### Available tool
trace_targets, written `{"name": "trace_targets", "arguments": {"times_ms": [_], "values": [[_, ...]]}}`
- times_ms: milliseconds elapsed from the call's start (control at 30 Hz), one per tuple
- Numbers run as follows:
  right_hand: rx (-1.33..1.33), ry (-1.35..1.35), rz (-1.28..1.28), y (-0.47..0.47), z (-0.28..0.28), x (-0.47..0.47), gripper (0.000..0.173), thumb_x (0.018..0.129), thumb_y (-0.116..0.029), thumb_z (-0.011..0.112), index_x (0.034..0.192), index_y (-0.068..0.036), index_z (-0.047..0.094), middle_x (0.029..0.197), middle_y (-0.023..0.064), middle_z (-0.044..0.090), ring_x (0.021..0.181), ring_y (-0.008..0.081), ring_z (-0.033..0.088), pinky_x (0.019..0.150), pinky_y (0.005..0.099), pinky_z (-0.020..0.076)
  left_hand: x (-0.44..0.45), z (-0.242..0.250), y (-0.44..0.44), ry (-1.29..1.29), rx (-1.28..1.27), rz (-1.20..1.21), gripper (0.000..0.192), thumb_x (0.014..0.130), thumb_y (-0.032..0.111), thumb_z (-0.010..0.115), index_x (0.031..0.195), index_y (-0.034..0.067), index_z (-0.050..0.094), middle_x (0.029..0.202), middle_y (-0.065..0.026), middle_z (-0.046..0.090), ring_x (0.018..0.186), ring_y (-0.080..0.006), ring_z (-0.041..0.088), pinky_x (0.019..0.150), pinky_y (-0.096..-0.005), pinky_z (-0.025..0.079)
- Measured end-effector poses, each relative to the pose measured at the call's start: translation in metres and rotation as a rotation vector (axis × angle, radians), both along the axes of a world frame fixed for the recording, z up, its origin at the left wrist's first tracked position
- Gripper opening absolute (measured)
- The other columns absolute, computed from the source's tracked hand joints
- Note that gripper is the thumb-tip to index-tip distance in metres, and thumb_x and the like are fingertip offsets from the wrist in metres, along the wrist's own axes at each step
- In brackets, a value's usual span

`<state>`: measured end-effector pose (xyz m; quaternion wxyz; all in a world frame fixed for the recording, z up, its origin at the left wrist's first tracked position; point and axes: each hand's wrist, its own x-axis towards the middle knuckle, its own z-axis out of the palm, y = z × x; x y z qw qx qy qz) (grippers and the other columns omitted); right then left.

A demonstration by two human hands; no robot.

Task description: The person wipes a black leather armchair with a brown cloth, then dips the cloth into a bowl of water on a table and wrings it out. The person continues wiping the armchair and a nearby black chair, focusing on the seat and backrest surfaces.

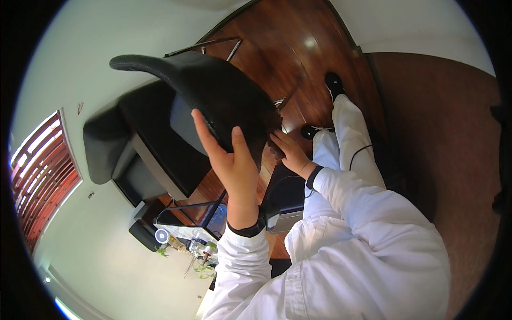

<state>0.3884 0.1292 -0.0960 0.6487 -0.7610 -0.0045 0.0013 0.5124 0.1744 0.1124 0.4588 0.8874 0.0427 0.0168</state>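
A black leather-like chair [228, 88] with a curved padded back and a metal frame fills the upper middle. My left hand [236, 164] is at its near edge, with one digit on each side of the edge; the other fingers are hidden. My right hand [294, 154] holds a dark brown, wavy-edged thing [276, 150], perhaps a cloth, against the chair's lower right side. Its fingertips partly cover that thing. Both wrists wear black bands.
A black-topped table [160, 120] and a black armchair [104, 148] stand left. A low table [182, 230] holds glassware and plants. A dark seat [284, 192] is near my legs. A brown surface [440, 140] lies right. The wooden floor [296, 52] shows above.
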Motion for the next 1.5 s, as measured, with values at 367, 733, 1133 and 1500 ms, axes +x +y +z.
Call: {"name": "trace_targets", "arguments": {"times_ms": [367, 733, 1133, 1500], "values": [[0.698, 0.508, -0.258, -0.049, 0.063, 0.049, 0.051, 0.082, 0.003, 0.046, 0.132, -0.002, 0.052, 0.12, 0.0086, 0.061, 0.112, 0.0209, 0.059, 0.099, 0.0323, 0.0459, -0.026, 0.01, 0.029, 0.023, -0.111, -0.154, 0.059, 0.093, 0.008, 0.054, 0.148, 0.003, 0.033, 0.158, -0.0213, 0.018, 0.146, -0.0356, 0.021, 0.117, -0.0412, 0.019], [0.339, 0.146, 0.825, -0.014, 0.29, 0.102, 0.084, 0.085, -0.006, 0.058, 0.155, -0.001, 0.011, 0.163, 0.0106, 0.007, 0.15, 0.0234, 0.001, 0.12, 0.0362, 0.0032, -0.051, 0.044, 0.054, -0.255, -1.358, 0.098, 0.062, 0.103, 0.046, 0.034, 0.152, 0.01, 0.024, 0.154, -0.0136, 0.028, 0.141, -0.0276, 0.029, 0.116, -0.0407, 0.022], [0.271, 0.063, -0.114, -0.065, 0.235, 0.195, 0.036, 0.104, -0.022, 0.039, 0.127, 0.001, 0.053, 0.131, 0.0149, 0.057, 0.12, 0.0257, 0.054, 0.107, 0.0382, 0.0381, -0.052, -0.01, 0.092, -0.228, -1.283, 0.137, 0.063, 0.084, 0.017, 0.054, 0.144, 0.003, 0.04, 0.147, -0.0163, 0.042, 0.14, -0.0298, 0.035, 0.117, -0.0402, 0.024], [0.448, 0.573, 0.083, -0.058, 0.185, 0.222, 0.052, 0.106, -0.034, 0.034, 0.145, 0.001, 0.036, 0.146, 0.0136, 0.044, 0.134, 0.0236, 0.043, 0.113, 0.0391, 0.0311, 0.025, -0.025, 0.04, -0.126, -0.297, -0.194, 0.069, 0.084, 0.014, 0.059, 0.149, 0.008, 0.035, 0.156, -0.0172, 0.029, 0.146, -0.0354, 0.022, 0.117, -0.052, 0.019]]}}
